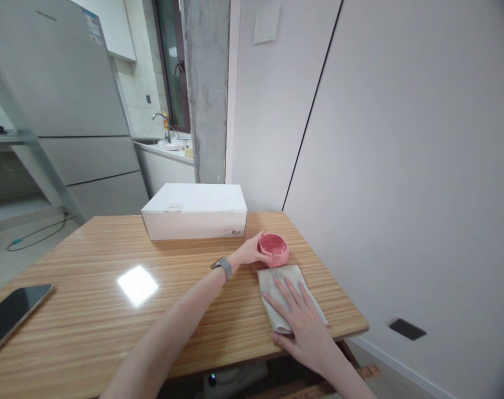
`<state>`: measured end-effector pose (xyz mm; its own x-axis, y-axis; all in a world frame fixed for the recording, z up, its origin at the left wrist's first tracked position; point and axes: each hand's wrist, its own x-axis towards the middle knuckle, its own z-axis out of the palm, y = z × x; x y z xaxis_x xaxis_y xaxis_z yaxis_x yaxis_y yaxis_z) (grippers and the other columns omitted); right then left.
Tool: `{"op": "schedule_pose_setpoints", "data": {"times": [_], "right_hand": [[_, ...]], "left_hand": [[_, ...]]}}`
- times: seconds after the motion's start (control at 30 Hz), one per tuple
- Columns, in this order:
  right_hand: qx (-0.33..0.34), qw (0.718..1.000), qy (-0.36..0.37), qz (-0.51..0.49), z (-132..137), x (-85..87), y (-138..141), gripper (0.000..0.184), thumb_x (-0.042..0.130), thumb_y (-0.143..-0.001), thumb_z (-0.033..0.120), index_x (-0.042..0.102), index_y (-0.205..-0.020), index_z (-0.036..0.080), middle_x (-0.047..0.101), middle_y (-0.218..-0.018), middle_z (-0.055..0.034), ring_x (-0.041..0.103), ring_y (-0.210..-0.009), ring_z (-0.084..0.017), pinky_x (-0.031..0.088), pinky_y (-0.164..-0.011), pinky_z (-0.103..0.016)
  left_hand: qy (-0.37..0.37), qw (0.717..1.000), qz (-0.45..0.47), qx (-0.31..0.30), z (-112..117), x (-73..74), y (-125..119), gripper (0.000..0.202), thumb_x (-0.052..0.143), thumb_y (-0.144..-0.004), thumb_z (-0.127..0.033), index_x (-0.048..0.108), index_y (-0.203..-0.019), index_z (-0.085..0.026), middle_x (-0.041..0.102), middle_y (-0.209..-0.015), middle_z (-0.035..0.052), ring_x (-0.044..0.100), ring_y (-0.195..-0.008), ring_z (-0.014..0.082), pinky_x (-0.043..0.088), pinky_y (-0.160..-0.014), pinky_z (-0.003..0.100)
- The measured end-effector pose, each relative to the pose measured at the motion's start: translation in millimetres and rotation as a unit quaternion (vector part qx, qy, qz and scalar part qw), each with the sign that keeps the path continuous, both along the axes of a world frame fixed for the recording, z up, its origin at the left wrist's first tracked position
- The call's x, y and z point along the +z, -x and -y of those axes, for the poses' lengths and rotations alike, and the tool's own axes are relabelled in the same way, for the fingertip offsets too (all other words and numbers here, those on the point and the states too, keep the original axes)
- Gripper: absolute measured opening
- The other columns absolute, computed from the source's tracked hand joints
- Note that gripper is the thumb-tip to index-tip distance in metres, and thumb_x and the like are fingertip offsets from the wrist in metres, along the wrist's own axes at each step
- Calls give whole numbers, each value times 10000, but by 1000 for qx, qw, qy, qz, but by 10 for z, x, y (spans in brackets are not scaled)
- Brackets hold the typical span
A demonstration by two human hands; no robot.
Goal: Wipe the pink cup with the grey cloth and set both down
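Observation:
A small pink bowl (274,247) stands on the wooden table (110,310) near its right side. My left hand (250,252) reaches out to it, fingers curled around the bowl's left wall; a grey watch sits on that wrist. Just in front of the bowl lies a folded grey cloth (272,280). My right hand (301,321) rests flat on the cloth with its fingers spread, close to the table's right front corner.
A white flat box (196,210) stands at the table's far edge behind the bowl. A dark phone (10,316) lies at the left edge. A white wall runs close along the right; a fridge (69,100) and a kitchen counter are behind.

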<state>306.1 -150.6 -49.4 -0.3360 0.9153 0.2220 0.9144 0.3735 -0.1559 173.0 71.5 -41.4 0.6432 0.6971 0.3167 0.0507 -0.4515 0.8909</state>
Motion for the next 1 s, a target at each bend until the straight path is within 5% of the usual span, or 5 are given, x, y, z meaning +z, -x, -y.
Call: {"op": "schedule_pose_setpoints", "data": {"times": [0.2, 0.3, 0.53, 0.73, 1.0], "right_hand": [[-13, 995, 35, -89, 25, 83, -59, 508, 442, -918, 451, 346, -1408, 358, 248, -1530, -17, 172, -1420, -278, 104, -1130, -596], [-51, 983, -21, -172, 4, 132, 145, 395, 436, -928, 400, 503, -1309, 321, 383, -1467, -40, 291, -1378, -273, 224, -1122, -546], [-27, 980, -57, -187, -319, 100, 1217, 210, 421, -932, 284, 621, -936, 220, 638, -1003, -94, 615, -919, -222, 481, -786, -343], [-86, 995, -12, -46, -443, -68, 1578, 269, 393, -945, 255, 563, -743, 201, 656, -681, -58, 612, -597, -188, 303, -533, -284], [-80, 997, -9, -23, -390, -91, 1557, 289, 365, -960, 272, 550, -747, 209, 674, -667, -50, 629, -595, -195, 204, -527, -302]], "left_hand": [[-85, 991, -55, 93, 323, 164, 411, 1018, 784, -588, -500, 321, -1422, -144, 294, -1496, 209, 203, -1409, 347, 109, -1143, 539], [-130, 984, -63, 102, 642, 190, 855, 607, 610, -807, -423, 435, -1354, -227, 401, -1447, 134, 351, -1354, 268, 263, -1120, 474], [-196, 928, -200, 245, 1217, -22, 1732, 219, 498, -869, -257, 627, -1043, -221, 607, -1079, 94, 597, -1006, 226, 491, -876, 382], [-205, 842, -418, 274, 1579, -140, 1961, 345, 359, -931, -254, 637, -731, -212, 679, -732, 58, 653, -694, 208, 424, -605, 288], [-181, 834, -449, 265, 1622, -131, 1980, 416, 320, -951, -315, 667, -735, -236, 723, -731, 55, 688, -701, 245, 357, -565, 301]]}}
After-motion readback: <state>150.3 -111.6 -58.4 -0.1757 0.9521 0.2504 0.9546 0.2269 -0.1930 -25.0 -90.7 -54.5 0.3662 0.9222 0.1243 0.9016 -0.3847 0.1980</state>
